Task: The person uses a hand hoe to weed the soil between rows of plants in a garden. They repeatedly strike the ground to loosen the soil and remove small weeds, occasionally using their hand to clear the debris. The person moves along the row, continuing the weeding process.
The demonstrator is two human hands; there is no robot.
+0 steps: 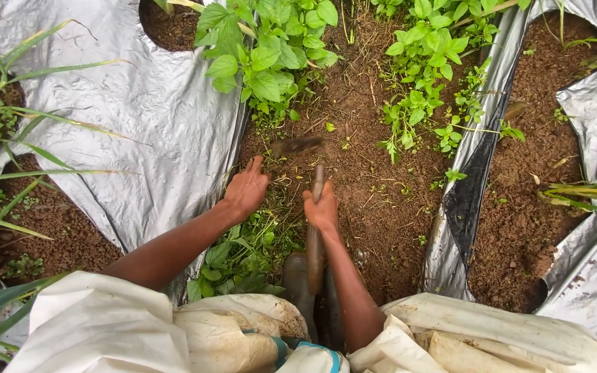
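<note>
On the left, silver plastic mulch sheeting (pixel 153 124) covers the raised bed, its edge running along the furrow of bare soil (pixel 374 207). Beside that edge the left hand (pixel 247 188) lies spread, fingers splayed down on a mat of cut weeds (pixel 250 249). The blurred blade (pixel 297 146) of a small hoe (pixel 315 235) sits just ahead of those fingertips, so a stroke drifting left could catch them or tear the sheeting. The right hand (pixel 321 209) is wrapped tightly round the wooden handle, which runs back toward the person's body and a rubber boot (pixel 297 280). A slip on loose earth could bring the blade back toward that boot. Further right, leafy green weeds (pixel 423 76) stand close to a second strip of sheeting (pixel 468 179), equally easy to nick.
</note>
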